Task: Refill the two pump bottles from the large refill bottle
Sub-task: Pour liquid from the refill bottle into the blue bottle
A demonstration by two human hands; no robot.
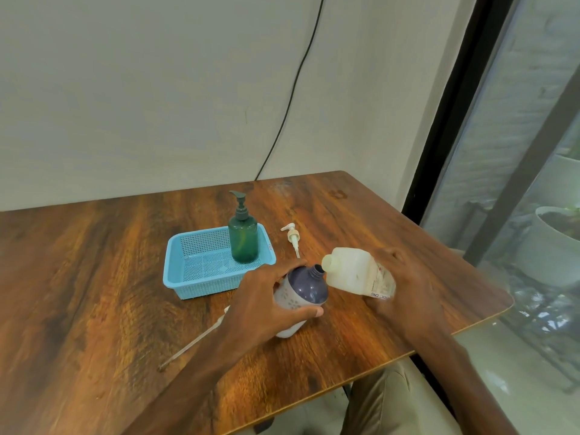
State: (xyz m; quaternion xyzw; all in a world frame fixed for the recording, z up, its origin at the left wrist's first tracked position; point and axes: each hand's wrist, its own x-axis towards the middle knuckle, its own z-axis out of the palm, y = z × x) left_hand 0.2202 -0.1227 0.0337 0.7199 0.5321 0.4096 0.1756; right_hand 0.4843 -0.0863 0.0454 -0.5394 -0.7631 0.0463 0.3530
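Left hand (266, 296) grips the uncapped purple bottle (306, 285), tilted; right hand (405, 284) clamps the tipped white refill bottle (354, 273), mouth just beside that neck. Beyond, a green pump bottle (243, 243) stands upright in the blue basket (188, 277), with a loose pump head (292, 238) near it on the table

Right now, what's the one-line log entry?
left hand: holds purple bottle | right hand: tilts refill bottle toward its neck | green bottle: in basket

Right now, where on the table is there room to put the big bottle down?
The table is bare left of the blue basket, and at the far right corner behind the loose white pump. It is crowded in the middle, where the left hand holds the purple bottle and the right hand tips the refill bottle.
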